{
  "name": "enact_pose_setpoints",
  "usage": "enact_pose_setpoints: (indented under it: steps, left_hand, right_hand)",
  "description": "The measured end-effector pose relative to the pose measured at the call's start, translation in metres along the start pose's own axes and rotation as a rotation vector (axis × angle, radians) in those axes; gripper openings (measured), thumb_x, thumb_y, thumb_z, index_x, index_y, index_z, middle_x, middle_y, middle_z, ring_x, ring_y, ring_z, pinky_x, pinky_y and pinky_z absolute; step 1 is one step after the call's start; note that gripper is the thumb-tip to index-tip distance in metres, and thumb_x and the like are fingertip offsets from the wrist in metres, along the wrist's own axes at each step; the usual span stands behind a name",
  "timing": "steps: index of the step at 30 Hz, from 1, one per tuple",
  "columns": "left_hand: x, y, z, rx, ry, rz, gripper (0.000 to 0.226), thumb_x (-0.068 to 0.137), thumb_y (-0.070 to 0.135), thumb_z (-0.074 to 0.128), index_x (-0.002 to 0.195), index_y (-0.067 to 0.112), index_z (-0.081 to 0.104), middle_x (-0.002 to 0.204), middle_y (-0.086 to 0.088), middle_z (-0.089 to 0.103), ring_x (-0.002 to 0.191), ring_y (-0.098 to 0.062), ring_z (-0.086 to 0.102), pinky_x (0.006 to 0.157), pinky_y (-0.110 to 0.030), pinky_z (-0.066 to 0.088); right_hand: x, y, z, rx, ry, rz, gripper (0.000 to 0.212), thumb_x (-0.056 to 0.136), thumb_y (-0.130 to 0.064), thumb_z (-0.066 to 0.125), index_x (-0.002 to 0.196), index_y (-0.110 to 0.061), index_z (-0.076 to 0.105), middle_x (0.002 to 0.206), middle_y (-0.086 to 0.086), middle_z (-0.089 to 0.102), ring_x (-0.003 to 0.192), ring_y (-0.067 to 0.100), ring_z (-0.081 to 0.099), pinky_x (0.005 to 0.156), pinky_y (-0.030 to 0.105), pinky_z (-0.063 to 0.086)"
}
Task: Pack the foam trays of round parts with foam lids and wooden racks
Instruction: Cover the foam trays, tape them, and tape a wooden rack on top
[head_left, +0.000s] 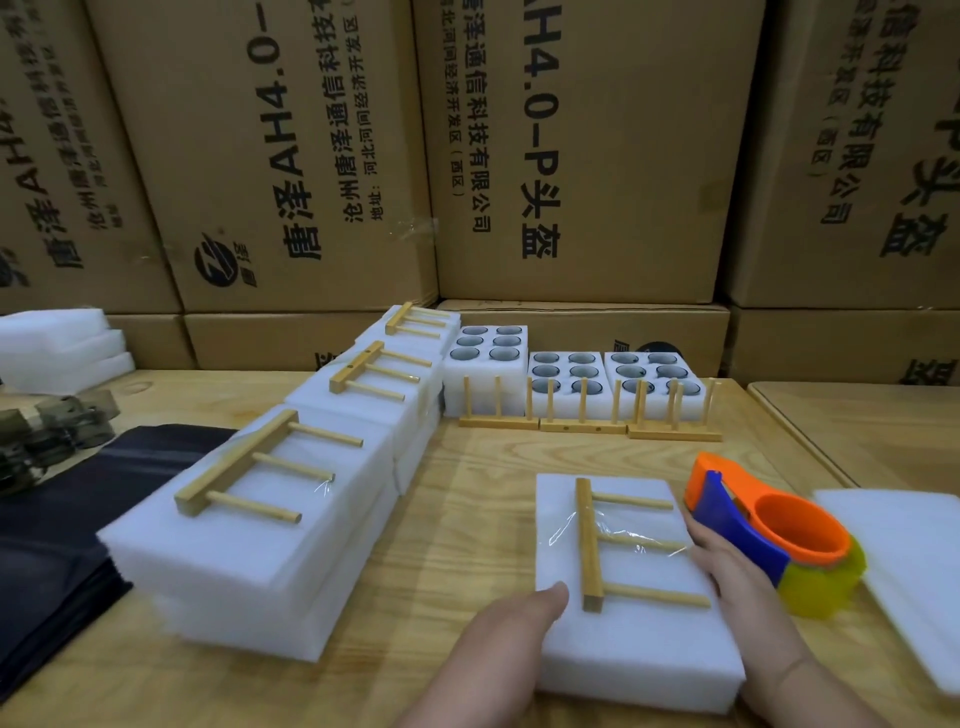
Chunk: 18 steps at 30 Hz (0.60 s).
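A closed foam pack (639, 623) lies near the table's front edge. A wooden rack (589, 545) lies flat on its lid under a strip of clear tape (615, 540). My left hand (514, 623) grips the pack's left side, thumb on top. My right hand (732, 571) holds its right edge. Three open foam trays of round parts (485, 343) (569, 371) (652, 371) stand at the back. In front of them, upright wooden racks (582, 427) stand in a row. Closed packs with racks on top (249, 519) (374, 384) run diagonally on the left.
An orange and blue tape dispenser (769, 530) sits just right of the pack, touching my right hand. Loose foam lids (914, 571) lie at the far right. More foam (62, 343), camouflage items (52, 431) and dark cloth (62, 519) fill the left. Cartons (571, 156) wall the back.
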<state>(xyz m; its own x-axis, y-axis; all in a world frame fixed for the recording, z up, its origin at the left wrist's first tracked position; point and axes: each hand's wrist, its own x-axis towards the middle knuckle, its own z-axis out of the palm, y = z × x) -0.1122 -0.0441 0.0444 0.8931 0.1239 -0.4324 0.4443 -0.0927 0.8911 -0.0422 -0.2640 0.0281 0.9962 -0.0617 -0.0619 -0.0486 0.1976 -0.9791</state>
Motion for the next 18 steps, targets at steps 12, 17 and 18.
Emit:
enact_pose_setpoints:
  steps: [12, 17, 18]
  left_hand:
    - [-0.022, 0.014, 0.013, -0.811, 0.031, -0.079, 0.06, 0.083, 0.053, 0.068, 0.129, 0.016, 0.056, 0.11, -0.019, 0.069, 0.073, -0.024, 0.066, 0.055, -0.028, 0.035]
    - [-0.023, 0.02, 0.027, -0.94, -0.123, -0.033, 0.085, 0.059, 0.067, 0.064, 0.12, 0.008, 0.074, 0.091, -0.008, 0.076, 0.081, -0.023, 0.063, 0.063, -0.03, 0.042]
    - [-0.024, 0.02, 0.032, -0.942, -0.126, -0.006, 0.081, 0.059, 0.063, 0.068, 0.121, 0.012, 0.073, 0.095, -0.007, 0.078, 0.088, -0.025, 0.068, 0.065, -0.031, 0.05]
  right_hand:
    - [0.023, 0.017, -0.015, -0.048, 0.101, -0.032, 0.035, 0.09, -0.002, 0.057, 0.115, -0.016, 0.076, 0.113, 0.002, 0.076, 0.105, 0.018, 0.07, 0.095, 0.041, 0.058]
    - [0.018, 0.018, -0.009, -0.176, 0.139, -0.136, 0.028, 0.096, 0.0, 0.054, 0.1, -0.02, 0.073, 0.098, -0.008, 0.072, 0.095, 0.015, 0.065, 0.071, 0.021, 0.053]
    - [0.018, 0.02, -0.007, -0.19, 0.173, -0.153, 0.032, 0.092, 0.004, 0.054, 0.095, -0.021, 0.075, 0.096, -0.01, 0.074, 0.097, 0.014, 0.066, 0.07, 0.019, 0.053]
